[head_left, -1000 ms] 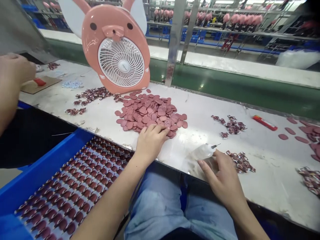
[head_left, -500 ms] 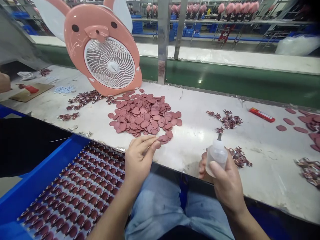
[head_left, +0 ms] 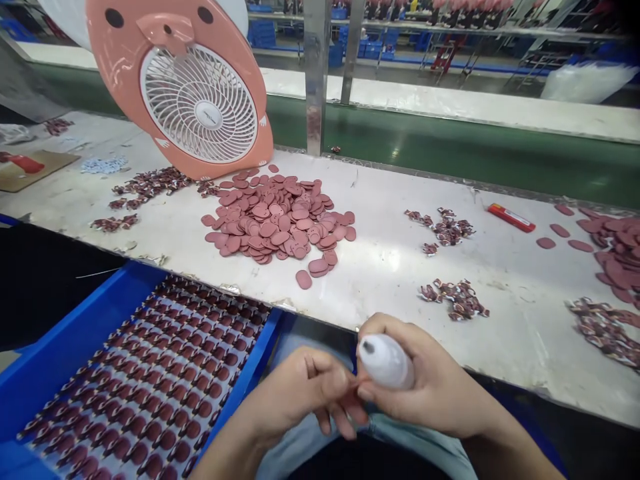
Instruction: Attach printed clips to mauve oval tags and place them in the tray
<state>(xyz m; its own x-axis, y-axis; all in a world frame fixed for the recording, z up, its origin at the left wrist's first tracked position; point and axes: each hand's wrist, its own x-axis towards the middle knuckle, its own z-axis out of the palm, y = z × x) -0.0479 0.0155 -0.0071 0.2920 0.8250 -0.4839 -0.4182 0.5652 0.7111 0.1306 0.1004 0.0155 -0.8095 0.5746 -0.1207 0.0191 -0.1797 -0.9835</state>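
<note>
Both hands meet over the lap, below the counter (head_left: 390,267) edge: the right hand (head_left: 430,383) grips a white squeeze bottle (head_left: 385,361) (nozzle toward the camera), the left hand (head_left: 305,393) curls, fingertips pinched beside it.

The left hand (head_left: 305,393) hides whatever its fingertips pinch; the fan's (head_left: 190,87) top is cropped.

Bare bench top (head_left: 385,267) lies open in the middle of the frame, between the pile of pink discs (head_left: 277,217) at centre left and the small scrap heaps (head_left: 453,298) at centre right. The pink fan (head_left: 190,87) blocks the upper left, 2 metal posts (head_left: 317,73) the upper centre. The blue tray (head_left: 90,333) fills the lower left.
</note>
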